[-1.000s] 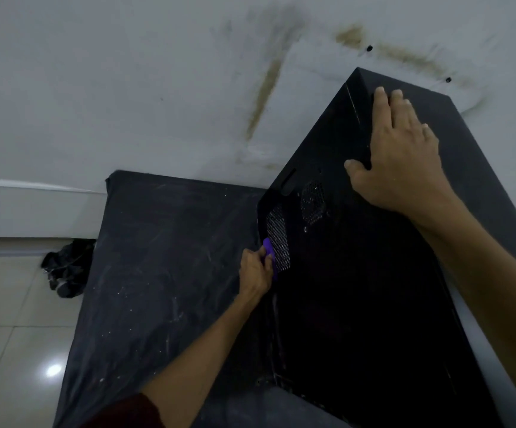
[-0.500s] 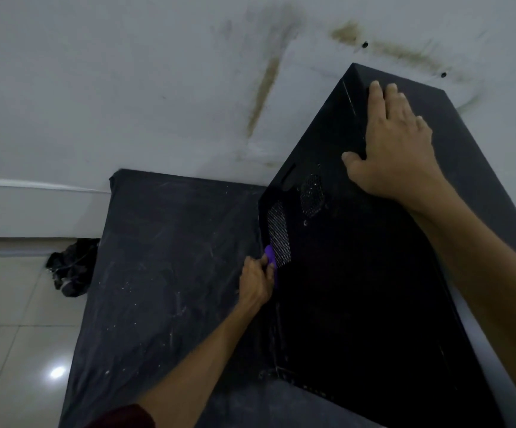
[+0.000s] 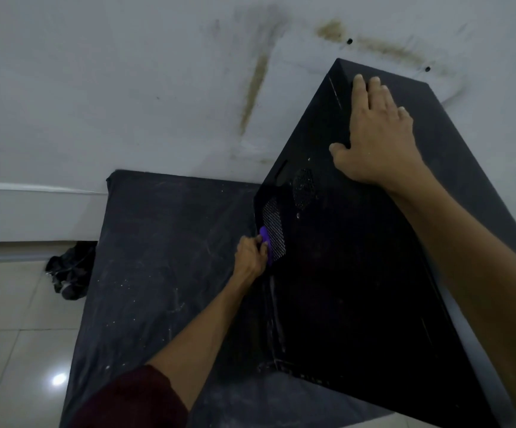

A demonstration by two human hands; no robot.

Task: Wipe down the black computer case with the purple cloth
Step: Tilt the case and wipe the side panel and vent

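Note:
The black computer case (image 3: pixel 358 273) stands upright on a dark mat, filling the right half of the view. My left hand (image 3: pixel 250 257) is closed around the purple cloth (image 3: pixel 266 247) and presses it against the case's left side, just below a mesh vent (image 3: pixel 273 231). Only a small bunch of the cloth shows past my fingers. My right hand (image 3: pixel 374 134) lies flat, fingers spread, on the top far part of the case, holding it steady.
The dark, dusty mat (image 3: pixel 158 273) covers a low surface against a stained white wall (image 3: pixel 158 88). A dark bundle (image 3: pixel 68 270) lies on the tiled floor (image 3: pixel 9 335) at the left.
My left hand with the cloth has slid slightly down along the case's left side beside the mesh vent. My right hand has stayed put on top of the case.

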